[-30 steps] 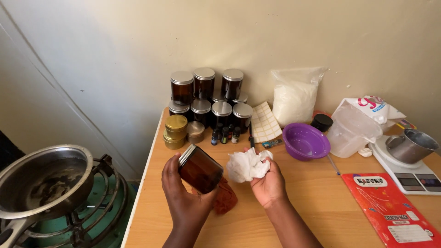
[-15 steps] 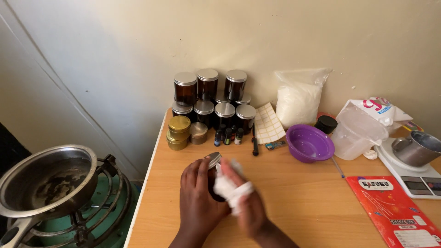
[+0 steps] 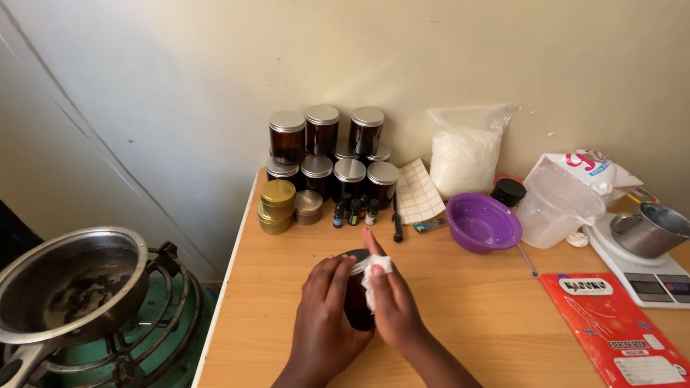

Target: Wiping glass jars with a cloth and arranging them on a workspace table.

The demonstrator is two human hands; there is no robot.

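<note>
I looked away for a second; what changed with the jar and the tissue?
The left hand stood the tilted amber jar upright on the table. The right hand, which held the white tissue apart, now presses it against the jar. Stacked jars, bowl and scale stayed put.

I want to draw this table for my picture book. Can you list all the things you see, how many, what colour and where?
open jar: one, dark amber, front of table between both hands
tissue: one, white, crumpled against the jar
lidded jars: about nine, amber with silver lids, stacked by the wall
tins: about four, gold, left of the jars
small bottles: a few, dark, in front of the jars
sticker sheet: one, white, leaning beside the jars
bag of flakes: one, white, against the wall
bowl: one, purple, middle
jug: one, clear plastic, right
scale: one, white, far right, with a metal cup
packet: one, red, front right
pot: one, metal, on green stove, left
left hand: holding jar
right hand: pressing tissue
</note>
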